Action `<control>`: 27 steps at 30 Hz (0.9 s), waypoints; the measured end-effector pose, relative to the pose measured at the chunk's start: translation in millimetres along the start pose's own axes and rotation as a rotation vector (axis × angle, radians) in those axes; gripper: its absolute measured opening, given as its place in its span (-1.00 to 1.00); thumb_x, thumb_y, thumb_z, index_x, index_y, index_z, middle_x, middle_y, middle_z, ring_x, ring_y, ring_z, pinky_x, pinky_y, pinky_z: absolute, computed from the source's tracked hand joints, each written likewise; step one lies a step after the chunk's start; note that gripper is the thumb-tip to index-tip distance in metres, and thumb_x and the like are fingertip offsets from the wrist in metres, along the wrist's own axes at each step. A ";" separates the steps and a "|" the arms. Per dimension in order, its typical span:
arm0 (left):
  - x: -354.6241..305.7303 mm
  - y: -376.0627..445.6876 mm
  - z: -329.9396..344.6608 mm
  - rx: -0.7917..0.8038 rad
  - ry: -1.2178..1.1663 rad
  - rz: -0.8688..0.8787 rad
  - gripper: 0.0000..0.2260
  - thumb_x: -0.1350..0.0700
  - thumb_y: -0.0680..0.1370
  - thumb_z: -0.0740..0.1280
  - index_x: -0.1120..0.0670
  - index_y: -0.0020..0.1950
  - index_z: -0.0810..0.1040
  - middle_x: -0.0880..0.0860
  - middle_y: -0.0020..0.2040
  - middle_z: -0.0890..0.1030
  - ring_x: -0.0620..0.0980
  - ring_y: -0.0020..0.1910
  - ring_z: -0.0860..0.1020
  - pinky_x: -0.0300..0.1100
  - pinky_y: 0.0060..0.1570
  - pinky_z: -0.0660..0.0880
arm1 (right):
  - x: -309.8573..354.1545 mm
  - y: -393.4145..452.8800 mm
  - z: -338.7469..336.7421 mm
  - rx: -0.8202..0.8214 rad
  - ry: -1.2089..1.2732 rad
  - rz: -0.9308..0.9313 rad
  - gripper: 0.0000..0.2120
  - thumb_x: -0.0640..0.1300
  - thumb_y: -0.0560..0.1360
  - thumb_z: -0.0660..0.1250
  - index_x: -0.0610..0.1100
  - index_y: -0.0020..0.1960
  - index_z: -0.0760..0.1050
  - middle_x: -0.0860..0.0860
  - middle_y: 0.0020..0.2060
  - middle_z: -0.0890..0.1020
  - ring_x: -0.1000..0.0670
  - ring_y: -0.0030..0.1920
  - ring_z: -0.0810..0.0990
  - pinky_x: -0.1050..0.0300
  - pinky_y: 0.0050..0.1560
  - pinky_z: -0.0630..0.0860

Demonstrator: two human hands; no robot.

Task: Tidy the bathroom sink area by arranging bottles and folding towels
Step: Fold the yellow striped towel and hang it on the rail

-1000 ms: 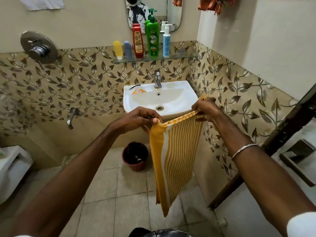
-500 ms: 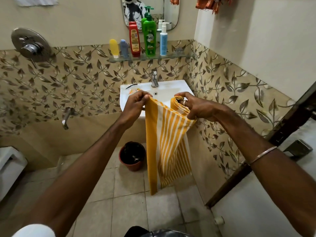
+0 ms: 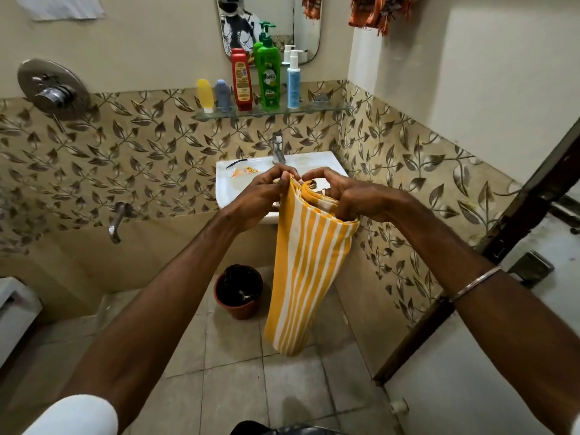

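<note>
A yellow and white striped towel [image 3: 307,271] hangs folded in front of the white sink [image 3: 317,161]. My left hand [image 3: 266,196] pinches its top left edge, and my right hand [image 3: 348,196] grips the folded layers at the top right. The two hands nearly touch above the towel. On the glass shelf [image 3: 326,108] over the sink stand a yellow tube [image 3: 205,95], a blue-grey tube [image 3: 222,95], a red bottle [image 3: 241,80], a green pump bottle [image 3: 268,73] and a white and blue pump bottle [image 3: 293,80].
A tap [image 3: 277,149] rises at the back of the sink, with small orange wrappers [image 3: 243,172] on its left rim. A reddish bin [image 3: 239,290] stands on the tiled floor below. A mirror [image 3: 270,23] hangs above the shelf. A dark wooden door frame [image 3: 489,255] is at the right.
My hands have come together, doubling the towel over so it hangs shorter and narrower. The towel was spread wide between the hands a second ago.
</note>
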State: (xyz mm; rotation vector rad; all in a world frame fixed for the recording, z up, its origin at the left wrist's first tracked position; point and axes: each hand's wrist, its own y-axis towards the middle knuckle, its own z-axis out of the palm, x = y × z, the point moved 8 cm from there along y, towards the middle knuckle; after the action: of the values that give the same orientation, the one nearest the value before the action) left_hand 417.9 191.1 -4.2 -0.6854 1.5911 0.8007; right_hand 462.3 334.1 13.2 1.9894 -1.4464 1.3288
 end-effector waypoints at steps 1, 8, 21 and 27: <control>0.5 -1.6 -1.0 -0.002 0.012 -0.014 -0.81 0.00 0.70 0.13 -0.05 0.06 0.53 -0.02 -0.07 0.58 0.01 -0.03 0.54 0.06 0.03 0.47 | 0.9 -1.0 -0.7 -0.010 -0.004 -0.003 -0.21 -0.56 0.40 0.26 0.07 0.45 0.21 -0.15 -0.15 0.49 0.01 -0.32 0.50 0.20 -0.45 0.44; 7.6 -13.4 -12.3 -0.090 0.046 -0.073 -0.83 -0.07 0.64 0.21 -0.08 0.07 0.56 0.00 0.10 0.57 0.05 0.12 0.53 0.09 0.15 0.51 | 2.5 -15.6 -10.5 -0.044 0.019 0.016 -0.34 -0.57 0.45 0.22 0.03 0.34 0.25 -0.18 0.12 0.59 0.04 -0.20 0.65 0.25 -0.38 0.52; -14.4 -21.9 -39.4 -0.471 0.014 0.114 -0.83 0.11 0.65 0.25 0.11 0.13 0.60 -0.05 -0.01 0.61 -0.09 0.01 0.58 -0.06 -0.02 0.61 | 7.4 -29.1 -44.1 -0.364 -0.253 -0.046 -0.77 -0.37 0.55 0.29 -0.15 0.03 0.67 -0.01 0.03 0.63 0.13 -0.14 0.54 0.46 -0.46 0.41; -22.2 -26.4 -49.9 -0.548 0.022 0.152 -0.87 0.13 0.63 0.28 -0.01 0.08 0.61 -0.04 0.09 0.62 -0.04 0.13 0.58 -0.05 0.00 0.63 | 7.7 -22.3 -55.5 -0.485 -0.583 -0.004 -0.81 -0.11 0.60 0.31 0.12 0.07 0.66 0.06 0.10 0.65 0.02 -0.09 0.64 -0.02 -0.06 0.62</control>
State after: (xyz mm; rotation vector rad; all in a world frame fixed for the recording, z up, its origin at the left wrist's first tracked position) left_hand 413.2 135.3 19.1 -0.9685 1.4602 1.3705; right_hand 455.4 379.1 52.7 2.1018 -1.7839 0.3235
